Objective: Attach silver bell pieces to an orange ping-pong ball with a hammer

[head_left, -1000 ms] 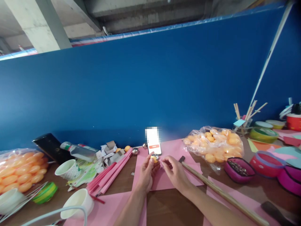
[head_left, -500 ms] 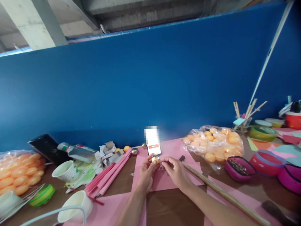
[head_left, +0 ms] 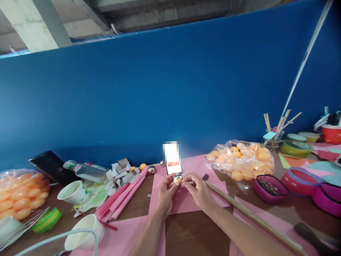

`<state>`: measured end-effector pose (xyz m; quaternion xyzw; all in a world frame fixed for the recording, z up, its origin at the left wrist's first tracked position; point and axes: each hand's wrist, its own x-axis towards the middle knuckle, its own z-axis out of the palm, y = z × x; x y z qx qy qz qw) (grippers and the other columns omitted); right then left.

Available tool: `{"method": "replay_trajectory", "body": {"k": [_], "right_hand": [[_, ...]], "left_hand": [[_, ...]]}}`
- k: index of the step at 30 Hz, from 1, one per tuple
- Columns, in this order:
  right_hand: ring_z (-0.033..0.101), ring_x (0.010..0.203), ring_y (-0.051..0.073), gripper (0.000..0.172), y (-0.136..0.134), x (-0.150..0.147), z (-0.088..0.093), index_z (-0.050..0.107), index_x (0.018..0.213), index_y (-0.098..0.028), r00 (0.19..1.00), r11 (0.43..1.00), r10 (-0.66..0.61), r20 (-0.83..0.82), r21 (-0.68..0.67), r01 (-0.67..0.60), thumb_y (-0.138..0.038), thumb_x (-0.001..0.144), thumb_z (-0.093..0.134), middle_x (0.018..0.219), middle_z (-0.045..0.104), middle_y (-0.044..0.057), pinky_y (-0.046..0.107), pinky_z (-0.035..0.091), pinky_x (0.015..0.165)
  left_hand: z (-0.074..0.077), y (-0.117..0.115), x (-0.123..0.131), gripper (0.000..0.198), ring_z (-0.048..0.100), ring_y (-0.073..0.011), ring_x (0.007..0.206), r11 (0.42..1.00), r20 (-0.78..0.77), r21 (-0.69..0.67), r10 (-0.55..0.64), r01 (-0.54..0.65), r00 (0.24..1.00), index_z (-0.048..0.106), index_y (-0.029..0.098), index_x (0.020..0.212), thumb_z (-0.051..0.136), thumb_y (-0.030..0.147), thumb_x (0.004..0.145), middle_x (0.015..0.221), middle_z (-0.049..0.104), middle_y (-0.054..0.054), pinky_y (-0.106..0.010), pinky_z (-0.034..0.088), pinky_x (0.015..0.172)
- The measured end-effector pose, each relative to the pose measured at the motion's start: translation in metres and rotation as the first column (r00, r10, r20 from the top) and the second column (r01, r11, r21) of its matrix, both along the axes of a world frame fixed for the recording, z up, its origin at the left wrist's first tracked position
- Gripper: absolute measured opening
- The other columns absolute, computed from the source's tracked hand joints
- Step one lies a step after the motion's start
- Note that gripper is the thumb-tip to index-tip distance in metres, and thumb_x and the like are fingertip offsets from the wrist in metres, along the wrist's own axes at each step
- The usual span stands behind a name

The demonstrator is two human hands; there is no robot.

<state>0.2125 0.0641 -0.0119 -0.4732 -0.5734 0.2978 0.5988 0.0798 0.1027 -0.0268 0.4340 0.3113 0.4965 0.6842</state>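
A small ball (head_left: 178,176), shiny silver on top and yellow-orange underneath, sits between the thumb and fingers of my left hand (head_left: 165,197). Close against its right side, my right hand (head_left: 197,192) is pinched closed; whatever lies between those fingertips is too small to make out. Both hands are over a pink paper sheet (head_left: 191,206) on the brown table. Just beyond them a phone (head_left: 174,169) leans with its screen lit and partly blurred. Two silver balls, one in front (head_left: 151,170) and one behind (head_left: 162,163), rest left of the phone, near a plain orange ball (head_left: 142,166).
Clear bags of orange balls lie at right (head_left: 241,161) and left (head_left: 23,193). A long wooden stick (head_left: 253,215) slants beside my right forearm. Folded pink paper strips (head_left: 125,201), a white cup (head_left: 85,231) and a purple pouch (head_left: 269,190) are around. A blue partition (head_left: 170,89) stands behind.
My right fingertips have come nearer to the ball. More of its silver side now faces up, and the view has shifted slightly.
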Motion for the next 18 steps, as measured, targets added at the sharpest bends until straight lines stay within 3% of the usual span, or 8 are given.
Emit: {"method": "replay_trajectory", "body": {"k": [4, 18], "right_hand": [[0.056, 0.091, 0.018, 0.012, 0.002, 0.001, -0.005, 0.061, 0.074, -0.018, 0.999, 0.999, -0.042, 0.007, 0.011, 0.042, -0.028, 0.077, 0.055, 0.096, 0.057, 0.005, 0.029, 0.045, 0.081], [0.059, 0.086, 0.02, 0.018, 0.004, 0.001, -0.008, 0.063, 0.075, -0.017, 0.996, 0.999, -0.002, -0.09, -0.05, -0.003, -0.033, 0.077, 0.055, 0.096, 0.061, 0.006, 0.029, 0.048, 0.077]], "left_hand": [[-0.001, 0.0, 0.001, 0.044, 0.061, -0.0174, 0.083, 1.0, 0.014, -0.009, -0.01, 0.01, 1.0, 0.055, 0.019, 0.105, 0.07, 0.026, 0.064, 0.1, 0.063, -0.008, -0.029, 0.046, 0.075], [0.001, -0.002, 0.001, 0.042, 0.061, -0.017, 0.084, 1.0, 0.007, -0.001, -0.022, 0.022, 1.0, 0.056, 0.019, 0.104, 0.069, 0.026, 0.065, 0.1, 0.063, -0.008, -0.029, 0.046, 0.077]]}}
